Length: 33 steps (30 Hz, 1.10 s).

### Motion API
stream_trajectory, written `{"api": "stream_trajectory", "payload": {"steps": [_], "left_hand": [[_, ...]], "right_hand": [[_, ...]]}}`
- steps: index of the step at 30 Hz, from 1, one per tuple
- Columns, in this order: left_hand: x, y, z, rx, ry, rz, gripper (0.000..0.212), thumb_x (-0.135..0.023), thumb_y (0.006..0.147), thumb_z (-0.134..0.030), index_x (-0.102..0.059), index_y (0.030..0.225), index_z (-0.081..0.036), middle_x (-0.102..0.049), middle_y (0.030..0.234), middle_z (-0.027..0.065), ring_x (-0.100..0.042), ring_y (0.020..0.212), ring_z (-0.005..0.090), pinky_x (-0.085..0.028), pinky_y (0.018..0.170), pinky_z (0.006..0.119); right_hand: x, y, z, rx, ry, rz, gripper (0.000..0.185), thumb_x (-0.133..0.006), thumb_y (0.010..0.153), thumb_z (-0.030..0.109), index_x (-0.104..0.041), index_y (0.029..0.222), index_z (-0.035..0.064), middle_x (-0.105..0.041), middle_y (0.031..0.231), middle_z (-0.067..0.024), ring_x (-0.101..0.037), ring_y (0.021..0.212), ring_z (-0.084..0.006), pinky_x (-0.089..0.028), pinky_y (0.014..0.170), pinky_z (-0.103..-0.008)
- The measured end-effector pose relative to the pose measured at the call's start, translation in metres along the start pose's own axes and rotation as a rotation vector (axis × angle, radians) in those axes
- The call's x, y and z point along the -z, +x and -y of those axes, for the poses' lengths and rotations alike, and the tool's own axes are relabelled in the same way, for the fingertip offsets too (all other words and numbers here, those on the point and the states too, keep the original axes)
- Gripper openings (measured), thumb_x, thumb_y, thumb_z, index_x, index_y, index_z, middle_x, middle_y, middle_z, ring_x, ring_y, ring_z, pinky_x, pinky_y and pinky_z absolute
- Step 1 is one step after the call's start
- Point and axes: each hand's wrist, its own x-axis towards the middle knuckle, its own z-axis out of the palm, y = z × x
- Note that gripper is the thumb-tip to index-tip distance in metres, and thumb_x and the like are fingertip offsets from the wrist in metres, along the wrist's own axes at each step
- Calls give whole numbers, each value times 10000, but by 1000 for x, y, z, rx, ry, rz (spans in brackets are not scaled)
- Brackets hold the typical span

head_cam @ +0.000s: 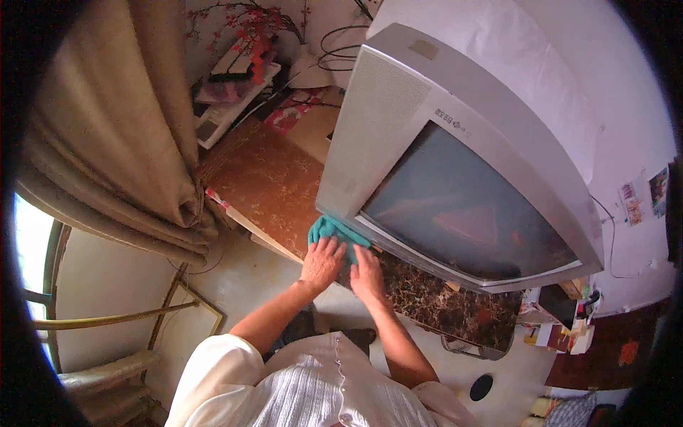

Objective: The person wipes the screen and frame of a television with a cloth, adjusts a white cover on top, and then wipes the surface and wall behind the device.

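Note:
A teal cloth [328, 227] lies bunched on the tabletop, against the lower left corner of a silver CRT television [389, 139]. My left hand [323, 261] rests over the cloth with its fingertips pressed into the folds. Just to its right, my right hand [367, 275] has its fingers at the cloth's right edge; whether they grip it is unclear. The television's dark screen [469, 213] shows reflections. Under the set is a brown marble-patterned tabletop [267, 176], with a darker patterned part [437, 304] to the right.
A brown curtain [122, 133] hangs at the left. Behind the table's left part are a white tray-like object [235, 115] with stacked items, red artificial blossoms [251, 26] and a coiled black cable [333, 48]. Small boxes [560, 331] stand to the right, and a gold-coloured rail [117, 318] lies lower left.

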Motion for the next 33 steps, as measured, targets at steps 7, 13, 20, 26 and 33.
{"api": "stream_trajectory", "payload": {"steps": [7, 13, 20, 26, 33], "left_hand": [[27, -33, 11, -20, -129, 264, 258, -625, 747, -162, -582, 994, -102, -523, 959, 92, -476, 951, 297, -405, 815, 416], [105, 16, -11, 113, -404, -229, 386, -689, 731, -122, -561, 1088, -54, -546, 1034, 145, -498, 921, 343, -443, 805, 429], [65, 55, -12, 26, -296, -422, 483, -639, 774, -133, -497, 1229, -55, -457, 1245, 221, -436, 1115, 400, -397, 938, 456], [40, 52, -20, 135, -330, -397, 491, -602, 779, -135, -480, 1243, -30, -427, 1295, 228, -431, 1110, 412, -380, 954, 471], [123, 119, -18, -146, -141, -641, 567, -598, 722, -160, -485, 1264, -37, -406, 1367, 204, -473, 1072, 385, -388, 951, 445]], "right_hand": [[-11, -21, 3, -123, 185, 190, 430, -653, 662, -23, -558, 1073, 64, -537, 995, -137, -541, 948, -345, -458, 816, -411], [82, 31, 74, 175, 197, -237, 276, -610, 692, -53, -619, 930, 86, -542, 923, -96, -552, 875, -292, -452, 768, -381], [96, 59, 89, 145, -289, -302, 307, -619, 761, 88, -593, 1067, 68, -517, 1111, -123, -493, 1034, -301, -412, 861, -426], [75, 63, 70, 131, 71, -252, 329, -556, 794, 37, -528, 1116, -25, -473, 1143, -214, -503, 1052, -372, -436, 893, -421], [124, 91, 109, 338, 171, -490, 433, -485, 847, 99, -446, 1254, -43, -407, 1261, -241, -436, 1153, -391, -364, 992, -438]]}}
